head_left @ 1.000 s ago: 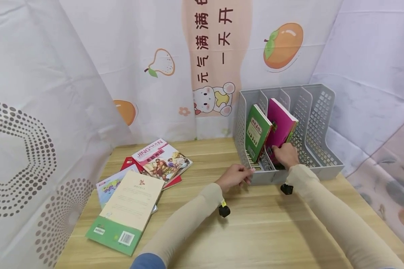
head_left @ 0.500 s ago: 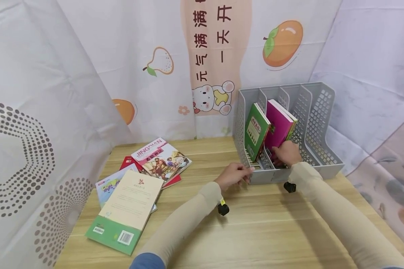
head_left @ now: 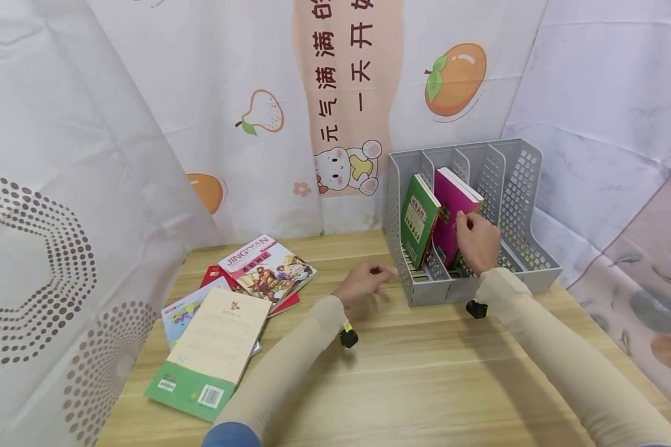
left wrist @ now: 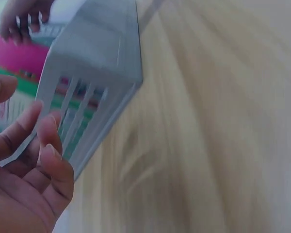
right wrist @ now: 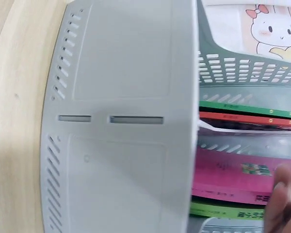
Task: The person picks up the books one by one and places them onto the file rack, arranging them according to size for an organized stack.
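In the head view a grey four-slot file rack (head_left: 429, 294) holds a green book (head_left: 420, 217) in its leftmost slot and a magenta book (head_left: 453, 202) in the adjacent slot. My right hand (head_left: 479, 241) is close in front of the magenta book's spine, fingers loosely bent. The right wrist view shows those fingertips (right wrist: 282, 191) beside the magenta spine, with a lime-green spine (right wrist: 223, 209) against it. Just left of the rack's front corner is my left hand (head_left: 363, 284), with relaxed fingers and nothing in them; its wrist view shows it beside the slotted side wall (left wrist: 80, 107).
Several books lie overlapped at the table's left: a cream-and-green one (head_left: 218, 335), a white JINGDIAN one (head_left: 265, 270), a red one (head_left: 285, 304) and a light blue one (head_left: 181, 313). A printed curtain (head_left: 291, 56) hangs behind the wooden table (head_left: 402, 385).
My left hand has moved left, off the rack's front corner. My right hand has risen from low on the magenta book to higher by its spine. The head view has shifted slightly.
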The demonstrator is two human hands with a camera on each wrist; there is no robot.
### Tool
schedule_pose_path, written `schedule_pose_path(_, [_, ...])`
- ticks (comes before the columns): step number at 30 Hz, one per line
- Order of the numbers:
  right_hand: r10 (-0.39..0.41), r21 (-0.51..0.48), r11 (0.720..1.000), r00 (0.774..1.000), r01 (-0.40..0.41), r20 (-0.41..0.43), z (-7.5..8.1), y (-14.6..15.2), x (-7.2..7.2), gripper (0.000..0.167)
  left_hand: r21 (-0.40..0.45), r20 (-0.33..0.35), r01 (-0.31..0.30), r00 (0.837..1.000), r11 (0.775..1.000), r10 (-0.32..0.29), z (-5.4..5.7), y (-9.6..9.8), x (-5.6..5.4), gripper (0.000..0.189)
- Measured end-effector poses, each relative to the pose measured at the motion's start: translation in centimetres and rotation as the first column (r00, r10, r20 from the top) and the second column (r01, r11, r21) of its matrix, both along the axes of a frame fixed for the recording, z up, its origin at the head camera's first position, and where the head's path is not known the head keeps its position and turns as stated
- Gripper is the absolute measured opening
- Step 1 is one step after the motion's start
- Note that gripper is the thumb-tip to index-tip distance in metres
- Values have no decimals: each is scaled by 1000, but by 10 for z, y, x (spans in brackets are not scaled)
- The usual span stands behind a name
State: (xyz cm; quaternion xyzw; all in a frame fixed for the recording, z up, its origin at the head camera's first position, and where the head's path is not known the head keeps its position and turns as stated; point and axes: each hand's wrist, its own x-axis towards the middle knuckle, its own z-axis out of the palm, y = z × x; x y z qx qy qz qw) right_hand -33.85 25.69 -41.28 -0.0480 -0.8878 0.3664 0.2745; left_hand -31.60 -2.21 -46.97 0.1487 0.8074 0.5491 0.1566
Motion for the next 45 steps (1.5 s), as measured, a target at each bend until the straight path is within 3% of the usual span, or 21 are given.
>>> schedule_pose_path(7, [128, 50, 991, 984, -122, -126, -3, -15, 0, 56, 26, 6, -119, 993, 993, 119, 6, -49, -8, 43])
schedule_pose_path(10, [216, 86, 975, 963, -204, -163, -8, -22, -1, 51, 30, 5, -141, 990, 990, 141, 9, -66, -8, 42])
schedule_pose_path(13, [328, 132, 942, 931, -310, -160, -10, -30, -3, 43, 49, 8, -155, 988, 987, 155, 12, -80, -6, 42])
schedule_pose_path(19, [516, 176, 846, 856, -503, -32, -7, -56, -3, 32, 46, -10, -183, 983, 982, 184, 14, -101, -3, 48])
schedule_pose_path(27, [649, 130, 729, 739, -672, 182, -3, -96, -5, 50, 27, -23, -230, 973, 973, 231, 12, -127, 8, 51])
schedule_pose_path(33, [666, 140, 689, 697, -711, 264, -13, -124, -6, 61, 5, -52, -266, 963, 964, 266, 17, -147, 14, 47])
schedule_pose_path(39, [691, 196, 633, 661, -749, 294, -28, -149, -11, 64, -12, -69, -324, 944, 946, 322, 19, -171, 18, 38])
schedule_pose_path(45, [691, 230, 596, 638, -769, 340, -30, -174, -8, 70, -63, -65, -349, 936, 935, 345, 24, -206, 27, 41])
